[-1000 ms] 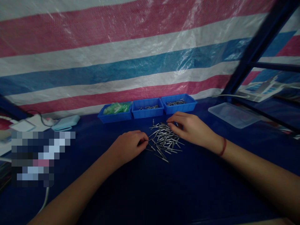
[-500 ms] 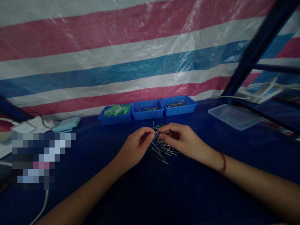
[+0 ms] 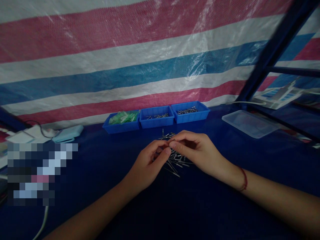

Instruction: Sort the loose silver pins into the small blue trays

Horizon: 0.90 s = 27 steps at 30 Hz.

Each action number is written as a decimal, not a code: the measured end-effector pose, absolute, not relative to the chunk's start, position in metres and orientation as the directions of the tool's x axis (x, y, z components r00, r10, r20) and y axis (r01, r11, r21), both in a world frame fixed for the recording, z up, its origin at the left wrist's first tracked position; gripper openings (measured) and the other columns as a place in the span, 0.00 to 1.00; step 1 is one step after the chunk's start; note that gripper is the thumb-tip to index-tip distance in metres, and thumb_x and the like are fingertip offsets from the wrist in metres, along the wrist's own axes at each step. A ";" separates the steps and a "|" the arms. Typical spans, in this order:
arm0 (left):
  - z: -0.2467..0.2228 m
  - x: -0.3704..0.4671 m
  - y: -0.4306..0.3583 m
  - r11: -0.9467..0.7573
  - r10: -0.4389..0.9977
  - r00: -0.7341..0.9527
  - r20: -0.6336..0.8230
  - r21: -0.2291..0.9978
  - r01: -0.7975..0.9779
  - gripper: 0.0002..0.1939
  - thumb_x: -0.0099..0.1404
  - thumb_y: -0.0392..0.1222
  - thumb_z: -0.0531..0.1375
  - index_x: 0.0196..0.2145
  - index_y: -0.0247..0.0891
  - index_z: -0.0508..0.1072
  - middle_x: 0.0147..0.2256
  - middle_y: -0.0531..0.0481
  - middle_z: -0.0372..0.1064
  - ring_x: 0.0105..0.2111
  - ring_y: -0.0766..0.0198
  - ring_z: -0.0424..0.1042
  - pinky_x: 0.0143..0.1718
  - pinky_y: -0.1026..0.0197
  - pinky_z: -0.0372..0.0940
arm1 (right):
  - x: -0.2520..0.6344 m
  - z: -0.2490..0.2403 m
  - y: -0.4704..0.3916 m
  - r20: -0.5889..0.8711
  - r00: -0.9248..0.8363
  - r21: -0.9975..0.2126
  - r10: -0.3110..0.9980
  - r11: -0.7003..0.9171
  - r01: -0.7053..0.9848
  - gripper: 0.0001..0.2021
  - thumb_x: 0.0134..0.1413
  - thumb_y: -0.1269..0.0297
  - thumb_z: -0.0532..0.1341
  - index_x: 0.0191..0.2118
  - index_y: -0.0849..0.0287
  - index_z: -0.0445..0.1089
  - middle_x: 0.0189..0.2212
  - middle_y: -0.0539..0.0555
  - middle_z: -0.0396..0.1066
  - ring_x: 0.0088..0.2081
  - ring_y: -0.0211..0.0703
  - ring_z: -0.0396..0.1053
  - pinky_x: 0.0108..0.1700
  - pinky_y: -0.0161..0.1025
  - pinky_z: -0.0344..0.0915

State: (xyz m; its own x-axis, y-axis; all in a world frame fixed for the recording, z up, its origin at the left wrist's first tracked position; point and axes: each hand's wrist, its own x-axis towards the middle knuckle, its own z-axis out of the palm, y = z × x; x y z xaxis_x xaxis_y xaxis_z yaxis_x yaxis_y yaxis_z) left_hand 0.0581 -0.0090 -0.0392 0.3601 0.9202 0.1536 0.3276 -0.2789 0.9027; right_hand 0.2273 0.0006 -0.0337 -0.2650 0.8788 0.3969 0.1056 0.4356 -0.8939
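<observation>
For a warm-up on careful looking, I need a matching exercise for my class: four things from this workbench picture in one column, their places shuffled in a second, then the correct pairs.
Things
1. green plastic
2. heap of metal pins
3. clear plastic piece
4. dark red band

Places
A. around the right wrist
B. on the table, right of the row of bins
C. inside the leftmost blue bin
D. partly hidden by the left hand and right hand

Pairs: 1-C; 2-D; 3-B; 4-A
</observation>
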 end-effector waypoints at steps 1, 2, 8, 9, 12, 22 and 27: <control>-0.040 0.058 -0.009 -0.289 0.914 0.372 0.160 0.901 0.324 0.12 0.64 0.44 0.52 0.42 0.39 0.69 0.37 0.49 0.69 0.35 0.63 0.68 0.36 0.61 0.64 | 0.227 -0.034 0.001 0.403 -0.263 -0.891 0.877 0.442 0.107 0.05 0.50 0.63 0.62 0.32 0.58 0.73 0.30 0.52 0.72 0.31 0.37 0.70 0.33 0.37 0.67; -0.040 0.059 -0.009 -0.297 0.910 0.381 0.163 0.897 0.328 0.12 0.65 0.44 0.52 0.42 0.39 0.69 0.37 0.49 0.69 0.36 0.63 0.68 0.37 0.61 0.64 | 0.227 -0.034 0.001 0.409 -0.264 -0.887 0.873 0.449 0.109 0.05 0.50 0.63 0.62 0.32 0.58 0.73 0.29 0.52 0.72 0.31 0.37 0.70 0.32 0.37 0.67; -0.039 0.059 -0.008 -0.302 0.913 0.374 0.161 0.884 0.357 0.11 0.65 0.43 0.53 0.40 0.37 0.70 0.35 0.50 0.70 0.33 0.64 0.68 0.35 0.62 0.63 | 0.227 -0.032 0.000 0.435 -0.277 -0.869 0.857 0.480 0.121 0.04 0.51 0.65 0.62 0.32 0.58 0.74 0.30 0.52 0.73 0.31 0.37 0.70 0.32 0.36 0.67; -0.039 0.059 -0.008 -0.301 0.914 0.372 0.162 0.886 0.352 0.10 0.64 0.43 0.53 0.40 0.37 0.70 0.35 0.51 0.70 0.33 0.64 0.67 0.34 0.63 0.63 | 0.227 -0.032 -0.001 0.437 -0.282 -0.866 0.854 0.484 0.125 0.04 0.51 0.65 0.62 0.32 0.58 0.74 0.30 0.52 0.73 0.31 0.37 0.70 0.32 0.36 0.67; -0.039 0.059 -0.009 -0.300 0.915 0.369 0.165 0.888 0.348 0.09 0.64 0.43 0.54 0.38 0.37 0.70 0.35 0.51 0.70 0.33 0.65 0.68 0.34 0.62 0.63 | 0.227 -0.031 -0.001 0.447 -0.285 -0.851 0.848 0.501 0.155 0.04 0.51 0.67 0.62 0.33 0.58 0.74 0.31 0.52 0.73 0.31 0.36 0.70 0.31 0.35 0.66; -0.040 0.060 -0.008 -0.285 0.932 0.312 0.184 0.904 0.320 0.08 0.63 0.43 0.56 0.37 0.38 0.68 0.33 0.51 0.68 0.30 0.65 0.67 0.31 0.63 0.64 | 0.228 -0.031 -0.004 0.505 -0.308 -0.780 0.806 0.579 0.238 0.06 0.52 0.67 0.61 0.37 0.55 0.74 0.30 0.50 0.71 0.29 0.35 0.68 0.27 0.34 0.63; -0.042 0.056 -0.009 -0.372 0.924 0.224 0.311 0.868 0.329 0.05 0.63 0.40 0.55 0.37 0.38 0.66 0.33 0.52 0.65 0.30 0.67 0.65 0.31 0.64 0.62 | 0.228 -0.034 -0.003 0.501 -0.249 -0.790 0.829 0.555 0.259 0.06 0.53 0.65 0.60 0.37 0.57 0.72 0.31 0.51 0.69 0.28 0.35 0.65 0.26 0.34 0.61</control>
State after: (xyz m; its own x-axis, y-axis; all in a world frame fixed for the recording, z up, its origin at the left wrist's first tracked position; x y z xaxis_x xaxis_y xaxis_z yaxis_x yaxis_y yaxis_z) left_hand 0.0561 -0.0085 -0.0423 0.2239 0.9237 0.3110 0.3290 -0.3720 0.8680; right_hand 0.2280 -0.0030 -0.0343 -0.2486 0.8289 0.5010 0.2586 0.5553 -0.7904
